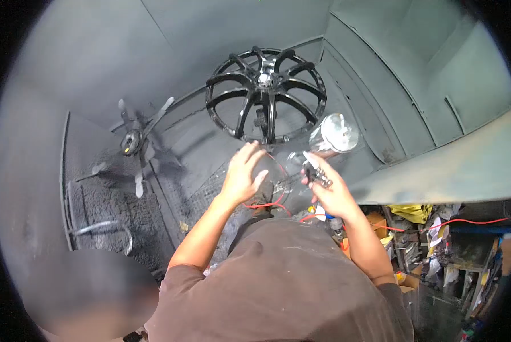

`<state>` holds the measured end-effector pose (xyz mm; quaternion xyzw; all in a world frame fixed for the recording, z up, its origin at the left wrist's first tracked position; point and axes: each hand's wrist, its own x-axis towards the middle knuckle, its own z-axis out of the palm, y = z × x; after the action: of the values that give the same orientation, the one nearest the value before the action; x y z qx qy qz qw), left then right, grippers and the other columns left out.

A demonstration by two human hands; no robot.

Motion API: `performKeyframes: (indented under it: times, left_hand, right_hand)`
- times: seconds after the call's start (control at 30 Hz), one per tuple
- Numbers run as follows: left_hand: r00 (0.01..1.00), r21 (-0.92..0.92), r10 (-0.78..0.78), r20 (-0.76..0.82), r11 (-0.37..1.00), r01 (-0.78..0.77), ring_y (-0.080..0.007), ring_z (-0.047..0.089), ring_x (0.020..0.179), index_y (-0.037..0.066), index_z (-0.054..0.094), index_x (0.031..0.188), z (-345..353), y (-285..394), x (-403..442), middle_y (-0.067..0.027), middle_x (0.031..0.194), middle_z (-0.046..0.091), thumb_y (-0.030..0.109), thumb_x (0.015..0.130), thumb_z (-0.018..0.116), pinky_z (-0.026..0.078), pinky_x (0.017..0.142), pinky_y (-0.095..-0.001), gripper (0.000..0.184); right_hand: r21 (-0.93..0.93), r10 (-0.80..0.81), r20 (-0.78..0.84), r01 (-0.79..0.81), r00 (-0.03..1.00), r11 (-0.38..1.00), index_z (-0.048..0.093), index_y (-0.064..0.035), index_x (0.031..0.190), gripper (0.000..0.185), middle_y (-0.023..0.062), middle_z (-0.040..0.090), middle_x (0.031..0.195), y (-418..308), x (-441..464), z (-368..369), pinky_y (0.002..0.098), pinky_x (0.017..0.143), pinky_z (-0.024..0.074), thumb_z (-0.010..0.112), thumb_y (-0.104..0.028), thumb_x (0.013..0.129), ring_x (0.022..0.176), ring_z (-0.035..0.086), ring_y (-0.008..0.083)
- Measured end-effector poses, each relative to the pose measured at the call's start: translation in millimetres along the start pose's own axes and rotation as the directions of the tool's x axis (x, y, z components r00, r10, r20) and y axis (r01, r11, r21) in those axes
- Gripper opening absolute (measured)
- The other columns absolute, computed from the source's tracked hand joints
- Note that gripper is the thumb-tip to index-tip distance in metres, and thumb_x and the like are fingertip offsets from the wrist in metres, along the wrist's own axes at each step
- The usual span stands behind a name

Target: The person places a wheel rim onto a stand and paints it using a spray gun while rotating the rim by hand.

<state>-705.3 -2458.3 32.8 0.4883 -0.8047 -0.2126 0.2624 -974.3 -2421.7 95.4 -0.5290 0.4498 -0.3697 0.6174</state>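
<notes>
wheel up front, spray gun in my right hand

so the wheel [265, 81] is right ahead of me, past my fingertips, glossy black spokes facing my way. my right hand [336, 196] is closed around the spray gun [318, 175], with the big shiny cup [340, 133] up beyond my fingers, near the wheel's lower right edge. my left hand [243, 174] holds nothing, fingers spread by the bottom rim, and i can't tell if the tips touch it

handling-wise, i'd guess the gun is stiff metal and a bit top-heavy, since the cup sits well off my fist. best hold is low and snug on the handle, wrist firm so it doesn't tip. can't see how full the cup is, so i'd treat it as sloshy. the wheel looks rigid and fairly heavy, and that shine could be slick or easy to smudge, so if i had to grab it i'd go for the back edge, not the spokes

room: grey wall [369, 62] rises close on the right, so the cup wants care there. more open floor to the left, up to the bladed stand [132, 142]. red hose [278, 204] loops below my hands and could snag. there's also a person [90, 293] close by at lower left, so elbows in on that side
</notes>
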Motion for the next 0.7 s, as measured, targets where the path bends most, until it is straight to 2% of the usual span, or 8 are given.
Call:
performKeyframes:
  times: [0.07, 0.2, 0.27, 0.37, 0.4, 0.53, 0.57, 0.7]
  left_hand:
    - [0.996, 0.205, 0.003, -0.092, 0.979, 0.016, -0.0390, 0.032, 0.143, 0.009, 0.049, 0.140, -10.9, -18.9, 31.9, -0.0186, 0.154, 0.035, 0.024, 0.084, 0.072, 0.028, 0.115, -0.0521, 0.063]
    - [1.000, 0.224, 0.010, -0.023, 0.975, -0.004, -0.0383, 0.026, 0.146, 0.006, 0.041, 0.145, -29.1, -48.9, 94.8, -0.0193, 0.156, 0.030, 0.027, 0.083, 0.073, 0.022, 0.118, -0.0544, 0.072]
    - [1.000, 0.242, 0.019, 0.003, 0.970, -0.020, -0.0377, 0.024, 0.146, 0.004, 0.038, 0.146, -30.4, -65.5, 122.1, -0.0196, 0.156, 0.030, 0.031, 0.086, 0.070, 0.019, 0.118, -0.0544, 0.074]
    - [0.998, 0.243, 0.066, -0.024, 0.968, -0.058, -0.0374, 0.024, 0.147, -0.001, 0.036, 0.147, -33.1, -84.6, 157.7, -0.0201, 0.156, 0.031, 0.040, 0.090, 0.064, 0.019, 0.118, -0.0552, 0.076]
    - [0.998, 0.236, 0.067, -0.019, 0.970, -0.061, -0.0374, 0.024, 0.147, -0.001, 0.036, 0.147, -35.6, -88.6, 166.8, -0.0201, 0.156, 0.031, 0.040, 0.090, 0.064, 0.019, 0.118, -0.0552, 0.076]
    - [0.996, 0.259, 0.089, -0.026, 0.963, -0.079, -0.0378, 0.025, 0.146, -0.001, 0.036, 0.147, -48.4, -105.1, 196.1, -0.0197, 0.155, 0.032, 0.042, 0.091, 0.062, 0.019, 0.118, -0.0560, 0.075]
    - [0.997, 0.271, 0.074, -0.033, 0.961, -0.062, -0.0377, 0.026, 0.146, -0.001, 0.036, 0.147, -53.4, -110.1, 202.0, -0.0196, 0.155, 0.032, 0.042, 0.091, 0.062, 0.019, 0.118, -0.0561, 0.075]
    - [0.999, 0.329, 0.000, -0.038, 0.944, 0.013, -0.0350, 0.027, 0.146, 0.001, 0.039, 0.146, -66.3, -146.0, 225.3, -0.0187, 0.153, 0.036, 0.043, 0.093, 0.058, 0.020, 0.117, -0.0563, 0.070]
  right_hand:
    - [0.008, 0.071, 0.106, -0.072, 0.992, 0.997, 0.036, -0.0132, 0.151, 0.067, 0.0055, 0.060, 0.119, -10.8, 23.6, 2.6, 0.0221, 0.060, 0.0511, 0.052, 0.004, 0.088, 0.092, 0.059, 0.0086]
    - [0.025, 0.029, 0.153, -0.033, 0.988, 0.999, 0.036, -0.0100, 0.150, 0.066, 0.0066, 0.062, 0.113, -31.8, 84.2, 14.5, 0.0226, 0.058, 0.0506, 0.055, 0.000, 0.088, 0.090, 0.059, 0.0099]
    - [0.048, 0.036, 0.086, -0.040, 0.996, 0.998, 0.036, -0.0094, 0.150, 0.065, 0.0064, 0.062, 0.111, -35.8, 115.6, 15.7, 0.0233, 0.057, 0.0505, 0.053, 0.003, 0.088, 0.088, 0.059, 0.0098]
    - [-0.063, 0.051, -0.099, -0.057, 0.994, 0.996, 0.038, -0.0128, 0.148, 0.065, 0.0049, 0.062, 0.109, -41.8, 158.9, 7.4, 0.0224, 0.055, 0.0494, 0.052, 0.006, 0.087, 0.082, 0.058, 0.0086]
    - [-0.084, 0.087, -0.166, -0.102, 0.982, 0.991, 0.040, -0.0118, 0.147, 0.065, 0.0058, 0.063, 0.109, -39.8, 171.6, 0.7, 0.0244, 0.061, 0.0510, 0.052, 0.007, 0.087, 0.082, 0.059, 0.0099]
    - [-0.344, -0.159, -0.295, 0.051, 0.942, 0.938, 0.044, -0.0072, 0.143, 0.059, 0.0104, 0.065, 0.109, -38.9, 226.6, -18.5, 0.0300, 0.083, 0.0511, 0.052, 0.007, 0.086, 0.093, 0.063, 0.0164]
    - [-0.347, -0.121, -0.322, 0.002, 0.939, 0.938, 0.046, -0.0063, 0.142, 0.058, 0.0109, 0.065, 0.109, -49.0, 237.0, -17.1, 0.0309, 0.087, 0.0504, 0.052, 0.007, 0.085, 0.098, 0.063, 0.0172]
    - [-0.341, -0.117, -0.303, 0.007, 0.946, 0.940, 0.047, -0.0062, 0.140, 0.057, 0.0093, 0.065, 0.109, -67.9, 251.9, -4.1, 0.0296, 0.088, 0.0494, 0.053, 0.007, 0.085, 0.098, 0.063, 0.0154]
